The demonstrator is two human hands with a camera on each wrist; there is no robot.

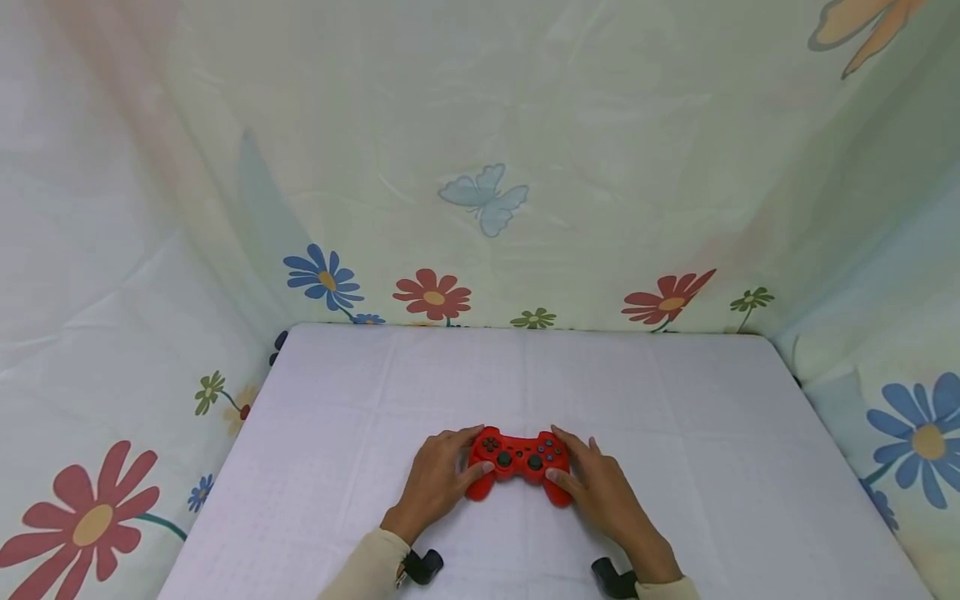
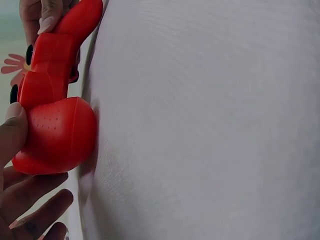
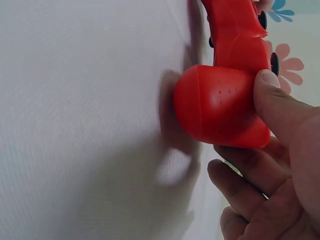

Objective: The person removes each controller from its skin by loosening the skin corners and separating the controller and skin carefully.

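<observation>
A red game controller [image 1: 519, 454] with two black thumbsticks is at the near middle of the white table. The left hand [image 1: 437, 475] grips its left side, the thumb lying on the face by the left grip. On the other side the right hand [image 1: 600, 483] holds the right grip, thumb on top. In the left wrist view, the controller's rounded grip [image 2: 60, 135] sits between thumb and fingers, close to the cloth. The right wrist view has the other grip [image 3: 220, 105] pinched likewise, with a shadow on the cloth beside it. The fingertips behind the controller are partly hidden.
A white cloth covers the table [image 1: 637, 400]. Behind it hangs a curtain [image 1: 600, 167] printed with flowers and butterflies, which also runs down both sides. Black wrist mounts [image 1: 423, 567] show at the sleeves near the front edge.
</observation>
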